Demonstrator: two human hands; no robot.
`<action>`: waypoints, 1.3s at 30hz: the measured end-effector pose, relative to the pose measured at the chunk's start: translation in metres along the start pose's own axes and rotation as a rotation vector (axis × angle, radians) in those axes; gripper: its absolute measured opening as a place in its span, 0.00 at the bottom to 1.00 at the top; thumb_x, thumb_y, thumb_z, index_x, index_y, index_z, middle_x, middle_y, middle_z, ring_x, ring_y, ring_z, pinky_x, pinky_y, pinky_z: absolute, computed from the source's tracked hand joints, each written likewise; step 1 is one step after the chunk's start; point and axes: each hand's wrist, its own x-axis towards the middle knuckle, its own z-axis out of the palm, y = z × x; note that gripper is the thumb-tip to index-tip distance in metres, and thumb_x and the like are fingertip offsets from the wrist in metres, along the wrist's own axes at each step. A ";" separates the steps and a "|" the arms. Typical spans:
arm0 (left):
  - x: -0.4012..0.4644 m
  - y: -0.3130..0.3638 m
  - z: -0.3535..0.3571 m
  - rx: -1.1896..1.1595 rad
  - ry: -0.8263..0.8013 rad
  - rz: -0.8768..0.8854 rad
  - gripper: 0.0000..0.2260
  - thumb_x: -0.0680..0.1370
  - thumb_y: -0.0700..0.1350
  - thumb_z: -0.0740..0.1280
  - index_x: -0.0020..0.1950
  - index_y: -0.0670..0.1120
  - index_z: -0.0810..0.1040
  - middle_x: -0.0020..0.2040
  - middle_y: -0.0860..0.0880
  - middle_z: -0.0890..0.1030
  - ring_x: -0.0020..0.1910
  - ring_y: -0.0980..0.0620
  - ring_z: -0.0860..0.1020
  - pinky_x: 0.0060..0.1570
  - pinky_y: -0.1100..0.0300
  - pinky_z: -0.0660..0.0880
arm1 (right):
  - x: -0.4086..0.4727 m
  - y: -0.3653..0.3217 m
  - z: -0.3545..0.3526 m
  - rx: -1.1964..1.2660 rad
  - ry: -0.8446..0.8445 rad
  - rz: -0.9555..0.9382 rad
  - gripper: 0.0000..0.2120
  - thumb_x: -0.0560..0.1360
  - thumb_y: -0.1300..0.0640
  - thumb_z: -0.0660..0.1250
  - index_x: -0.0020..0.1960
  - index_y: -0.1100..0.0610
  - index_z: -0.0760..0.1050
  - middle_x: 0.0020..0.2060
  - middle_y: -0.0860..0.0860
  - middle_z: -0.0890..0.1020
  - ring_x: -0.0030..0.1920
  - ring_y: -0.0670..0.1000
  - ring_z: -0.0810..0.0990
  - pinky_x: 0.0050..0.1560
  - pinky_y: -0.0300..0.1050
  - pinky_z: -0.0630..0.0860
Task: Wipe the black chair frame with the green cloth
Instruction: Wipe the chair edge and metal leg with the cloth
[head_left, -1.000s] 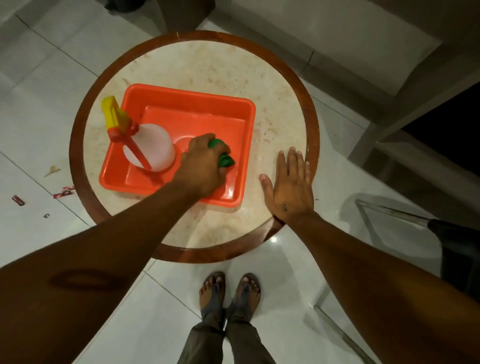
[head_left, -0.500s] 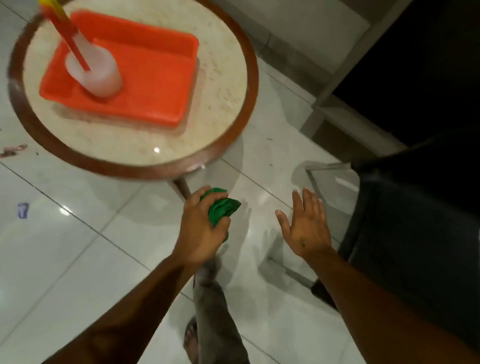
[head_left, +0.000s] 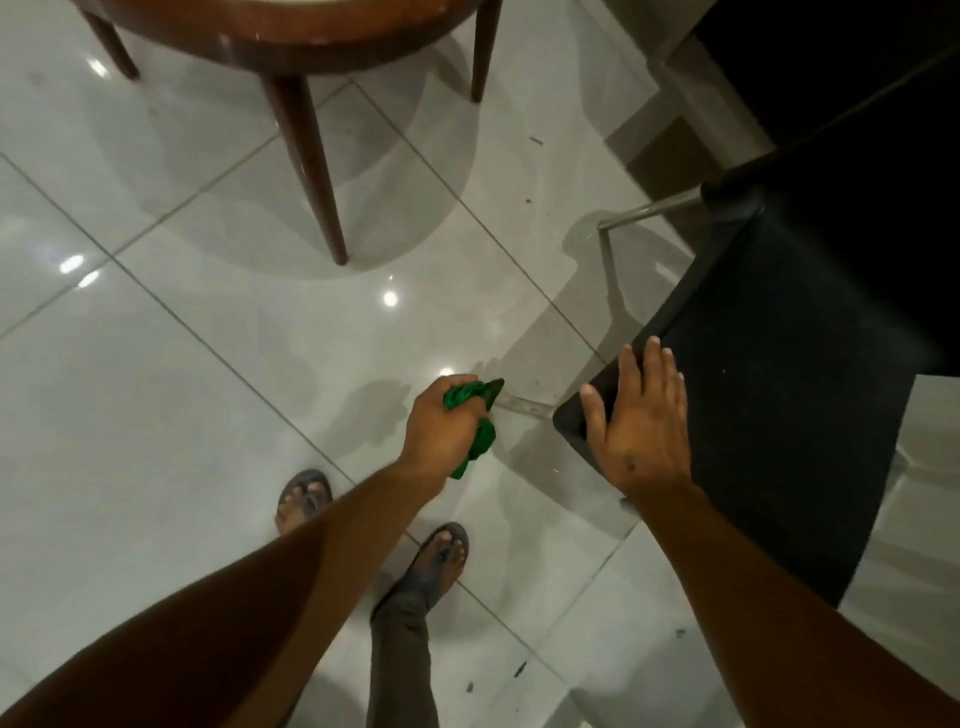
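My left hand (head_left: 441, 426) is closed around the bunched green cloth (head_left: 475, 415), held over the floor a short way left of the chair. The black chair (head_left: 779, 374) stands at the right, its dark seat seen from above with a silvery metal frame bar (head_left: 649, 210) at its far left corner. My right hand (head_left: 636, 421) lies flat with fingers spread on the near left corner of the seat. The cloth is apart from the chair.
The round wooden table (head_left: 291, 31) shows at the top with its dark legs (head_left: 311, 166) on the glossy white tile floor (head_left: 182, 389). My sandalled feet (head_left: 436, 561) stand below my hands. A dark doorway lies beyond the chair.
I turned from the table toward the chair. My left hand carried the green cloth lower and closer to the seat, and my right hand came down flat on the seat corner.
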 end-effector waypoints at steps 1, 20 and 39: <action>0.004 -0.003 0.003 -0.010 0.006 -0.003 0.13 0.75 0.35 0.66 0.48 0.53 0.81 0.40 0.46 0.84 0.31 0.53 0.82 0.33 0.59 0.80 | 0.003 0.001 0.002 0.010 0.039 -0.013 0.37 0.84 0.37 0.53 0.84 0.57 0.52 0.84 0.60 0.49 0.84 0.59 0.45 0.82 0.56 0.43; 0.078 -0.063 0.119 -0.196 -0.025 0.013 0.20 0.81 0.54 0.61 0.55 0.38 0.83 0.53 0.42 0.84 0.54 0.48 0.82 0.59 0.53 0.75 | 0.035 0.029 0.040 0.183 0.418 -0.098 0.32 0.83 0.44 0.54 0.81 0.59 0.61 0.83 0.59 0.57 0.84 0.60 0.51 0.82 0.64 0.50; 0.102 -0.087 0.122 -0.225 -0.012 -0.082 0.07 0.80 0.54 0.65 0.47 0.55 0.81 0.54 0.44 0.83 0.53 0.48 0.82 0.55 0.61 0.76 | 0.034 0.031 0.041 0.183 0.427 -0.110 0.31 0.83 0.44 0.55 0.81 0.59 0.62 0.82 0.60 0.58 0.83 0.63 0.51 0.82 0.63 0.49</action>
